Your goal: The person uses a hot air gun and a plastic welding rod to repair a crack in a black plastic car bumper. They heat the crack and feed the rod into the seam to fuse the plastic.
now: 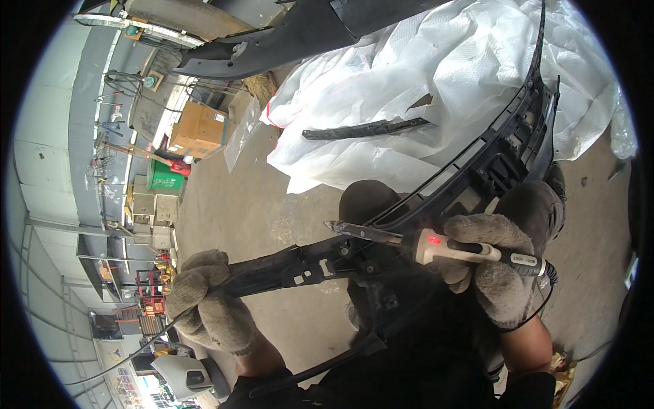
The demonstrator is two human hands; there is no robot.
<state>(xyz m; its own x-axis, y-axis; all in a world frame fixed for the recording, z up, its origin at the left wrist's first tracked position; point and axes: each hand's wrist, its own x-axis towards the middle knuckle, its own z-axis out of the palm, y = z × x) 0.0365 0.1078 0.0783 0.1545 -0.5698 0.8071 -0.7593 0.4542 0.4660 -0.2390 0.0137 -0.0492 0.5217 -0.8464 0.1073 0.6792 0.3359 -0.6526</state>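
Note:
My left hand [210,303], in a grey-brown knitted glove, is wrapped round the left end of a long black plastic car trim panel [310,269]. That panel runs across my lap and up to the far right, with slots, clips and square holes along it. In my gloved right hand [490,259] is a corded plastic welding iron [443,247], beige and black with a red light on its body. Its flat metal tip points left, over the panel; whether it touches the plastic I cannot tell. A cable leaves the handle's right end.
White plastic wrapping [463,75] lies heaped ahead, with a broken black strip [364,129] on it. Beyond hangs a large dark bumper-like part [272,51]. A cardboard box [197,129], a green bin [163,175] and a white car part [180,375] stand at left.

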